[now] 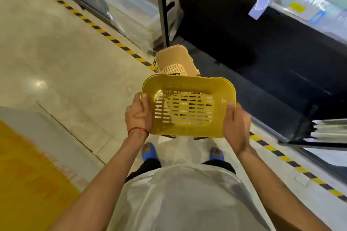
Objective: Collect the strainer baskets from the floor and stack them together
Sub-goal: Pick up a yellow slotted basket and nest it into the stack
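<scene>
Left hand [138, 113] grips the left rim of a yellow strainer basket [187, 85], thumb hooked over the edge onto the inner wall, a red thread [138, 130] round the wrist. Right hand [237, 126] holds the opposite rim the same way, thumb inside. Between the 2 hands the basket is held above the floor [56, 52], opening up, with blue sandals [149, 151] visible below it. Its far rim shows a doubled edge; whether 2 baskets are nested there cannot be told. Just ahead, 1 beige strainer basket [175, 60] sits on the floor beside the yellow-black striped tape [105, 33], at the foot of a black shelf post [162, 5].
</scene>
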A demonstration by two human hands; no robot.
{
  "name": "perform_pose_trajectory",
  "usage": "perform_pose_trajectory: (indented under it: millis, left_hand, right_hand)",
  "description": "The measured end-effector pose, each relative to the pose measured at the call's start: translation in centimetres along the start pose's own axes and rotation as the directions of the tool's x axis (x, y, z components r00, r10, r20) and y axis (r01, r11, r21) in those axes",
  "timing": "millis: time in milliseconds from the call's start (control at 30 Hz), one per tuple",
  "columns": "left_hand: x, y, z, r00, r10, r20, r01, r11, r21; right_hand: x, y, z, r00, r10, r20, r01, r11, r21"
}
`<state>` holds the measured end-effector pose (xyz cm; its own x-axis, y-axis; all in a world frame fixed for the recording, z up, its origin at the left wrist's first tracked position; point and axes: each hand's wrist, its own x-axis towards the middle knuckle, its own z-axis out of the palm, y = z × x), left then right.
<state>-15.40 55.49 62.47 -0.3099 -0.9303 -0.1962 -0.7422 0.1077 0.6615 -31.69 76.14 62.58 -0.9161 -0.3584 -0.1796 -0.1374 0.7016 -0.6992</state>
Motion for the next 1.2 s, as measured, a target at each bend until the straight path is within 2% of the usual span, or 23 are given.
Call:
perform_pose_trajectory:
  millis: [100,167,400,467,533,767,1000,1100,1200]
  left_hand:
    - [4.3,0.4,-2.4,0.995,0.045,0.09,-0.043,0.999,-0.025]
    - [7.2,0.8,-3.2,0.98,0.129,0.152,-0.133,0.991,0.015]
    - [14.0,3.6,-1.3,0.899,0.289,0.33,-0.347,0.928,0.134]
    - [14.9,4.7,-0.1,0.881,0.319,0.35,-0.381,0.916,0.124]
    - [15.7,5.6,0.7,0.865,0.355,0.354,-0.431,0.888,0.162]
    - [18.7,8.4,3.0,0.831,0.382,0.404,-0.484,0.854,0.19]
    - [24.4,10.2,5.3,0.739,0.418,0.528,-0.571,0.805,0.161]
    - [26.9,11.3,6.6,0.705,0.444,0.554,-0.607,0.781,0.147]
    - [28.9,12.4,7.3,0.651,0.437,0.621,-0.645,0.75,0.148]
  right_hand:
    - [-1.4,-2.5,2.6,0.99,0.129,-0.049,-0.128,0.991,0.033]
    - [-2.2,-3.8,4.3,0.971,0.216,-0.1,-0.213,0.976,0.038]
    - [-2.7,-5.2,7.3,0.91,0.368,-0.189,-0.337,0.925,0.178]
    - [-1.3,-5.3,7.5,0.876,0.442,-0.195,-0.389,0.885,0.257]
    - [0.0,-5.2,7.9,0.846,0.494,-0.202,-0.443,0.861,0.249]
    - [3.1,-4.9,9.0,0.799,0.566,-0.202,-0.512,0.818,0.264]
    - [5.5,-7.2,11.6,0.746,0.604,-0.281,-0.534,0.795,0.288]
    - [6.7,-9.0,13.3,0.688,0.637,-0.347,-0.563,0.771,0.299]
    - [7.6,-11.0,15.3,0.592,0.709,-0.384,-0.624,0.705,0.338]
